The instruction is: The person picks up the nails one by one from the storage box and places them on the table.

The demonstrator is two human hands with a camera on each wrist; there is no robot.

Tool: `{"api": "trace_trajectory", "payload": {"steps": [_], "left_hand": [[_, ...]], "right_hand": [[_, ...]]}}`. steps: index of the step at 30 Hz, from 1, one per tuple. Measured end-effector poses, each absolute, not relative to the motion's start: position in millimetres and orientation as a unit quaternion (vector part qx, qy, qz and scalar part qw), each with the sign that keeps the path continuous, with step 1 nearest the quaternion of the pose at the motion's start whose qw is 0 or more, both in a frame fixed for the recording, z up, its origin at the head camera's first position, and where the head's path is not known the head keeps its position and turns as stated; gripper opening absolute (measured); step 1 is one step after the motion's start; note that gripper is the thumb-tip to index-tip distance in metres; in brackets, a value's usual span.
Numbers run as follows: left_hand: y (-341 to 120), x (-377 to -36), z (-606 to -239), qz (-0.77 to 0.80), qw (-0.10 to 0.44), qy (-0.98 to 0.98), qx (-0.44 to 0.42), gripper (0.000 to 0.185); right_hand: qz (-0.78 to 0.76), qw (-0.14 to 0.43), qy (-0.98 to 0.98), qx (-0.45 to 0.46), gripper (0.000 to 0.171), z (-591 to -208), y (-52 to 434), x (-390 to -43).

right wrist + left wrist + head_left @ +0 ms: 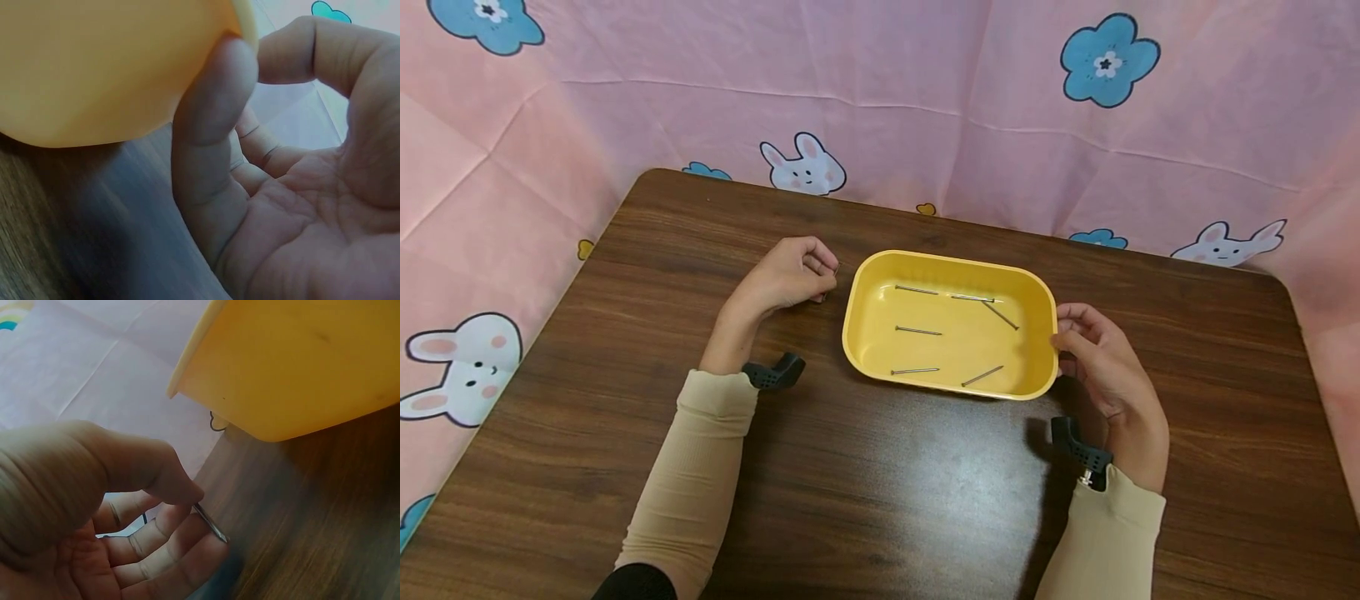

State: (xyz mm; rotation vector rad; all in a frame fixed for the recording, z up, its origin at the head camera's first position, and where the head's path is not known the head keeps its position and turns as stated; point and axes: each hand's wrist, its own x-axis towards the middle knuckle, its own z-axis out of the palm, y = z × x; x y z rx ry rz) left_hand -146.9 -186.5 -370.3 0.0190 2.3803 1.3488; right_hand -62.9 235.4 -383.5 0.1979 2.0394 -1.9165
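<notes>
A yellow rectangular plastic tray with rounded corners holds several thin metal nails, spread apart across its bottom. My right hand pinches the tray's right end, with the thumb on the rim; in the right wrist view fingers press the outer wall. Just left of the tray, my left hand pinches a nail between thumb and fingers. In the left wrist view the tip of this nail sticks out below the thumb; its other end is hidden by the hand.
Everything stands on a dark brown wooden table. Behind it hangs a pink cloth printed with rabbits and blue flowers. A black wrist mount juts out beside the left wrist, and another mount beside the right.
</notes>
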Motion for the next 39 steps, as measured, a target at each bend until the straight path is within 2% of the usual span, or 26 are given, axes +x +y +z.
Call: {"api": "trace_trajectory", "payload": {"steps": [13, 27, 39], "left_hand": [[-185.8, -147.0, -367.5, 0.340, 0.174, 0.923, 0.040, 0.019], [-181.3, -144.8, -369.7, 0.295, 0.154, 0.941, 0.062, 0.018], [-180.2, -142.4, -369.0, 0.269, 0.161, 0.947, 0.072, 0.019]], "right_hand": [[-0.660, 0.168, 0.728, 0.076, 0.023, -382.2, 234.8, -63.4], [-0.670, 0.163, 0.720, 0.074, 0.021, -382.8, 234.1, -63.7], [-0.664, 0.169, 0.724, 0.078, 0.022, -382.4, 234.2, -63.7]]}}
